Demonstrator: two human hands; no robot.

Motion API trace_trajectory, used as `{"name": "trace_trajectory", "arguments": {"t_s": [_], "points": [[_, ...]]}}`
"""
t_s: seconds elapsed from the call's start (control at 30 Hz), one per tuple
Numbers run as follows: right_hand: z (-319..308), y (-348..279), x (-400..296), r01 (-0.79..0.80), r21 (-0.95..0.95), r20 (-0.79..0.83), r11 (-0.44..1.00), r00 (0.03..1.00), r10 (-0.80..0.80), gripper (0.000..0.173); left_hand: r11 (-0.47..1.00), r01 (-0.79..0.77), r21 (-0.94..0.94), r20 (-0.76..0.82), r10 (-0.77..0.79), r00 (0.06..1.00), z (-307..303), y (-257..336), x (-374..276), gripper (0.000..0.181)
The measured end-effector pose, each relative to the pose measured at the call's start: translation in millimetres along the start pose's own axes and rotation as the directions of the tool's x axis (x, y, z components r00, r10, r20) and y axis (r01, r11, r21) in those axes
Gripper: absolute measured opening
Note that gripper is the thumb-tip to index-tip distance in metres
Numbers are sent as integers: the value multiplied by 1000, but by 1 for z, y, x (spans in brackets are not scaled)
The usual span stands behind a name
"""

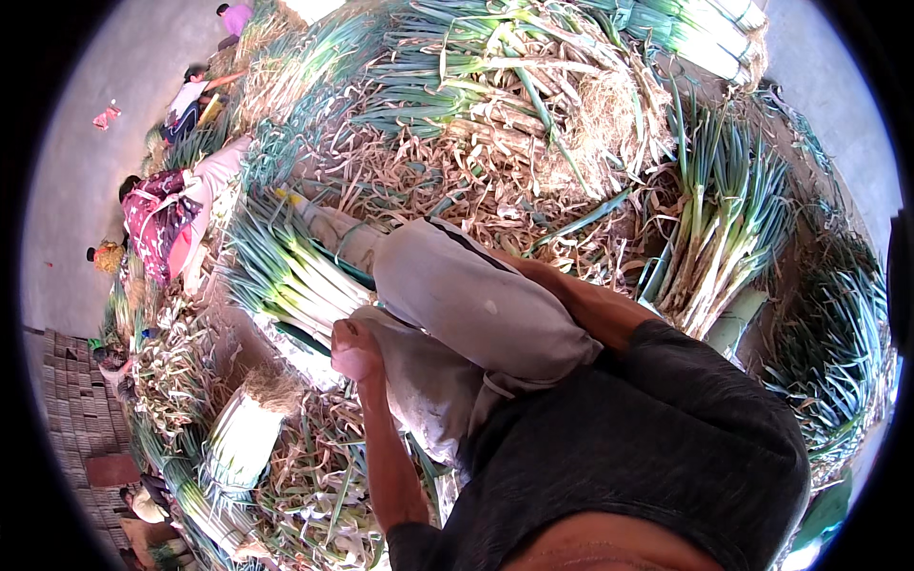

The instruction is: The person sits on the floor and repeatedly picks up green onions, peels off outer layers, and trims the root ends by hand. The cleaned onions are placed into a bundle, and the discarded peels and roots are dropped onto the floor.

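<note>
My left hand (355, 350) is curled into a fist beside my left thigh, near the white stalk ends of a bundle of large green onions (314, 268). Whether anything is inside the fist is hidden. The bundle lies slanting with its green leaves pointing up and left, away from my legs. My right forearm (546, 282) passes behind my raised knee (478, 285), which hides my right hand. Dry peeled leaves (457, 189) litter the ground beyond the knee.
A large heap of untrimmed green onions (500, 100) lies ahead. More lean at the right (721, 214). A tied white-stalked bundle (243, 435) sits at lower left, tied bundles (685, 43) at upper right. Several people work along the left, one in a patterned top (161, 221).
</note>
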State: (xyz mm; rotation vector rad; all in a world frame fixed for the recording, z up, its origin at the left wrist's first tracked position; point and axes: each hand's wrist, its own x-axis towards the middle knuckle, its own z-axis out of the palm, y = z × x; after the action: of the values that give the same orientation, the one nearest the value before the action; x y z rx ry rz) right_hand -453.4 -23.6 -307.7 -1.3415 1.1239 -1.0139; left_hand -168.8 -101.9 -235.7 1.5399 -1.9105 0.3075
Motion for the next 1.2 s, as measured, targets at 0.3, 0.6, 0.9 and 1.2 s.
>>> {"name": "trace_trajectory", "arguments": {"t_s": [0.3,0.6,0.9,1.2], "points": [[-45,36,-43,-24,-223,-173,975,985,-16,52,1000,-4,-7,68,4,998,-10,1,5,22],[-121,33,-18,-547,-263,-279,795,832,481,28,992,-1,129,77,-9,997,-28,-12,7,29],[-424,23,33,-554,-764,-645,330,677,-356,47,967,217,132,-18,-216,976,-95,-17,-7,36],[-531,123,38,-552,-830,-541,-84,832,-125,26,901,343,265,17,-360,933,-160,20,-25,35]]}}
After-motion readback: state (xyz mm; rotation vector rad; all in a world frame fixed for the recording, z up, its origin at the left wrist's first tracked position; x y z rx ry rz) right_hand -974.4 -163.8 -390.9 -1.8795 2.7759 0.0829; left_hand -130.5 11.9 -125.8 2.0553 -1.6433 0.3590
